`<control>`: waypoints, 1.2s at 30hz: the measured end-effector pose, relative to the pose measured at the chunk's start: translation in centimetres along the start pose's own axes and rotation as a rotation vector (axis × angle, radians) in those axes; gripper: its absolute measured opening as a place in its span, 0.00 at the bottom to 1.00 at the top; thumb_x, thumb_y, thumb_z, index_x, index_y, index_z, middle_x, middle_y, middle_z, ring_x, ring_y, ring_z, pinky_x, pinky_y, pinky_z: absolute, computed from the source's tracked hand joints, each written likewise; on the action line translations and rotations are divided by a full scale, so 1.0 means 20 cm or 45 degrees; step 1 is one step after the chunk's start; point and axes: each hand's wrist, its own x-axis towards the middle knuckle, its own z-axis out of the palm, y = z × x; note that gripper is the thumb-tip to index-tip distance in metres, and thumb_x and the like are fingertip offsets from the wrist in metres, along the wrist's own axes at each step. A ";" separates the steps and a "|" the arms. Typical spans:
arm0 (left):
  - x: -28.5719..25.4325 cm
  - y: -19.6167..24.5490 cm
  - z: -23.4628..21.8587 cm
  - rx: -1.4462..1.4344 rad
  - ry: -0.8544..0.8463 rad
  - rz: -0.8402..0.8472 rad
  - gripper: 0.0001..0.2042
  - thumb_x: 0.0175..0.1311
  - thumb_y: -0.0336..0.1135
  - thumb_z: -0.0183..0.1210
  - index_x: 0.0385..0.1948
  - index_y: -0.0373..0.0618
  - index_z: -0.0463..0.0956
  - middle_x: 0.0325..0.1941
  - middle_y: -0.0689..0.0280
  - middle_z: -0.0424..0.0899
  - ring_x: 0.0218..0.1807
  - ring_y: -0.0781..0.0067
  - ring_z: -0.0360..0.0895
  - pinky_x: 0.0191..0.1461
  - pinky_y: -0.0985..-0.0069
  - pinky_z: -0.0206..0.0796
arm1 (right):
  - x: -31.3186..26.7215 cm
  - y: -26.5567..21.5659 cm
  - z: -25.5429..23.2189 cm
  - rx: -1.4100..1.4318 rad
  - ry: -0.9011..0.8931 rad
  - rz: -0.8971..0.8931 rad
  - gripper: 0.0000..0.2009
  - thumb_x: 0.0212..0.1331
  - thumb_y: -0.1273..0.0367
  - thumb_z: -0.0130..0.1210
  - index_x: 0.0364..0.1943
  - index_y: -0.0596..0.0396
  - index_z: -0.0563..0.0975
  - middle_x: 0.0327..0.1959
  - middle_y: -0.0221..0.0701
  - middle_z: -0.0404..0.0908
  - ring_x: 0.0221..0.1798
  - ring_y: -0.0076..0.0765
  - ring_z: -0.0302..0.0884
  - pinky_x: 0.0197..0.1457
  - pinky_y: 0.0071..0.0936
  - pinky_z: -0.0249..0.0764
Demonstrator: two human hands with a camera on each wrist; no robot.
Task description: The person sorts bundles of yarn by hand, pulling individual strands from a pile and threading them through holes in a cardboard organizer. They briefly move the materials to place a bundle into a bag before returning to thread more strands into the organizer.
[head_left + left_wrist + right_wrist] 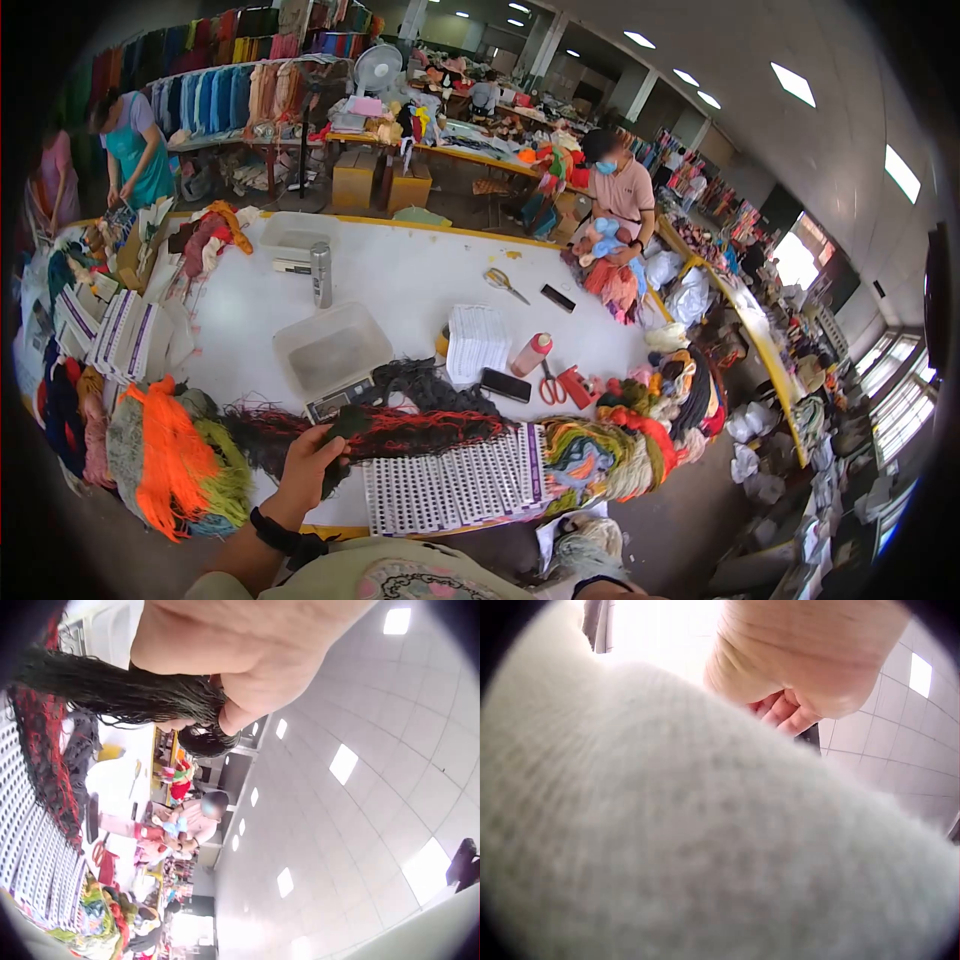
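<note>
White and wide, our table (225, 335) stands in a busy workroom under bright ceiling lights (792, 84); at its near edge our left hand (305, 468) pinches a dark yarn bundle (112, 694) between thumb and fingers, with the looped end poking out past the grip; the bundle is above the table's near side, in front of a long heap of black and red yarn (430, 432). We see our right hand (802, 664) only in its own wrist view, partly hidden by pale cloth (705, 825); its visible fingers bend inward, but we cannot tell whether they hold anything.

Outward from our left hand, we find white cards (450, 488) with rows of dark dots at three o'clock, and mixed coloured yarn (582, 455) just beyond them; orange yarn (165, 460) lies at nine o'clock; at twelve, past the black and red heap, sits a clear plastic tub (335, 345); towards two o'clock we have a sheet of paper (477, 340), a phone (505, 386), a pink bottle (532, 353) and red-handled scissors (551, 388).

Farther off, between one and two, a masked person (628, 190) holds blue and pink yarn (607, 245); at twelve, well behind the table, stands a fan (378, 68).
</note>
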 end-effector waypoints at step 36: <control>0.07 -0.04 0.33 0.045 -1.300 -0.559 0.14 0.73 0.38 0.47 0.48 0.36 0.72 0.40 0.61 0.81 0.43 0.71 0.79 0.53 0.73 0.70 | -0.92 0.62 -0.15 -0.526 1.402 1.521 0.18 0.57 0.76 0.53 0.53 0.54 0.70 0.50 0.31 0.73 0.51 0.29 0.72 0.57 0.27 0.66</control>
